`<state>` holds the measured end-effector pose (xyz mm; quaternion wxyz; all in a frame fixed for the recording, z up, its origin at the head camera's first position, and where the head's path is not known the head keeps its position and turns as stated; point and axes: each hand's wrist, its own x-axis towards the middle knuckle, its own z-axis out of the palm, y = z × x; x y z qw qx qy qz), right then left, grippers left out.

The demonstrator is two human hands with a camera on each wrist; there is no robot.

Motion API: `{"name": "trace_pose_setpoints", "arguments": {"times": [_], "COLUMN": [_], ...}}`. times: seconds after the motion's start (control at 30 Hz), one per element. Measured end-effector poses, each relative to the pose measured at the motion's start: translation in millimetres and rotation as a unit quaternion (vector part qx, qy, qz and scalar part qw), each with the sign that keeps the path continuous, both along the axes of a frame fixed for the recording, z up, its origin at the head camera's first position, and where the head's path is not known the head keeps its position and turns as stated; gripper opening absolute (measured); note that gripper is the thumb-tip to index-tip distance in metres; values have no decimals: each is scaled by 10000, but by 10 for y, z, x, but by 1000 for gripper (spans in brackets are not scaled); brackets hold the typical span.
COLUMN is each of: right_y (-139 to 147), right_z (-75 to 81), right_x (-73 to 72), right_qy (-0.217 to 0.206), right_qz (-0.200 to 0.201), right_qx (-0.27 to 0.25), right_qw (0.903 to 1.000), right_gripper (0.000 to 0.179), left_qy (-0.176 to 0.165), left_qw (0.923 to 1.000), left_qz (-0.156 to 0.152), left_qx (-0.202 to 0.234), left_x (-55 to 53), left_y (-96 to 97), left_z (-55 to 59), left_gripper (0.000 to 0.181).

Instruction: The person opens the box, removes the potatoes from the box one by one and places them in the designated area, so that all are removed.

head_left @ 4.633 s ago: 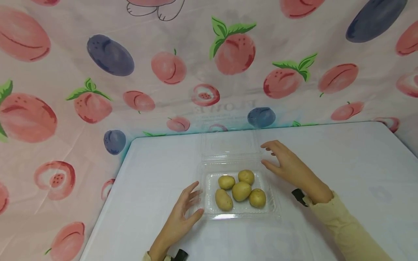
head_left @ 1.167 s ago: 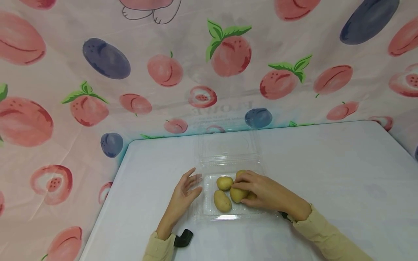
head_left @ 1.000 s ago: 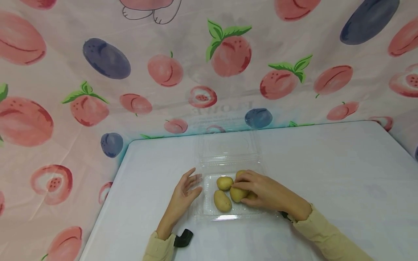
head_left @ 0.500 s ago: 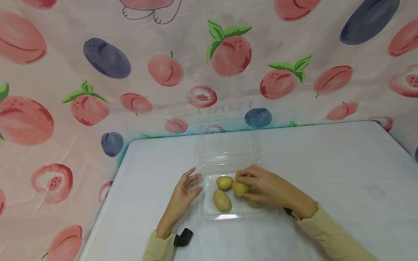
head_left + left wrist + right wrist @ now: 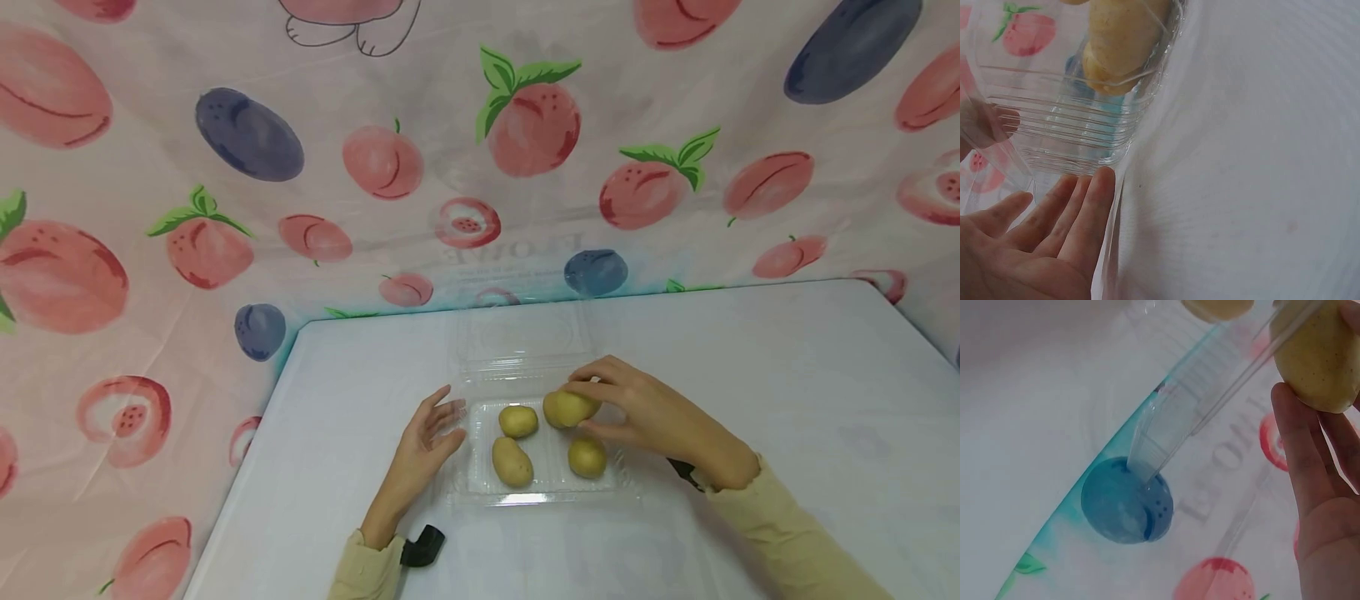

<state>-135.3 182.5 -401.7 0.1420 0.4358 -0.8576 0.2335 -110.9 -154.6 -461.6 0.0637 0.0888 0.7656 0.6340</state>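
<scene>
Peach-printed fabric point(image 5: 465, 100) with blue plums, green leaves and faint reversed lettering hangs as a backdrop beyond my grip, and a white tabletop point(image 5: 750, 375) spreads under both my hands. With my right hand point(image 5: 641, 408) I grasp a yellow potato point(image 5: 577, 408) between thumb and fingers, over the far right part of a clear plastic clamshell container point(image 5: 547, 499). One rounded end of it comes down onto my fingers in the right wrist view; the frame edge cuts the rest, so I cannot fix its whole long axis. To its left, a bulge of similar skin seems to be another potato, partly hidden by the held one.

Nearer me than that grip, a round potato point(image 5: 587, 457) sits in the container. Left of the grip, a small potato point(image 5: 518, 421) lies with its length side to side; nearer me again, an oblong potato point(image 5: 512, 462) points mostly away from me, its far end leaning left.

My left hand point(image 5: 418, 460) grasps nothing, its fingers extended just beside the container's left wall. Beyond my grip, the transparent lid point(image 5: 525, 337) is folded back toward the fabric. Cream sleeves point(image 5: 787, 521) reach my wrists, each with a black device point(image 5: 422, 546)
</scene>
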Motion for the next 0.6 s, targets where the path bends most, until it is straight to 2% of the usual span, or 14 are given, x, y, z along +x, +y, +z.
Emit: {"name": "trace_pose_setpoints", "arguments": {"times": [0.6], "right_y": [245], "right_z": [-8], "right_x": [-74], "right_qy": [334], "right_qz": [-404], "right_qx": [-115], "right_qw": [9986], "right_gripper": [56], "left_qy": [-9], "left_qw": [10000], "left_qz": [2], "left_qx": [41], "left_x": [-1], "left_y": [15], "left_z": [-1], "left_gripper": [67]}}
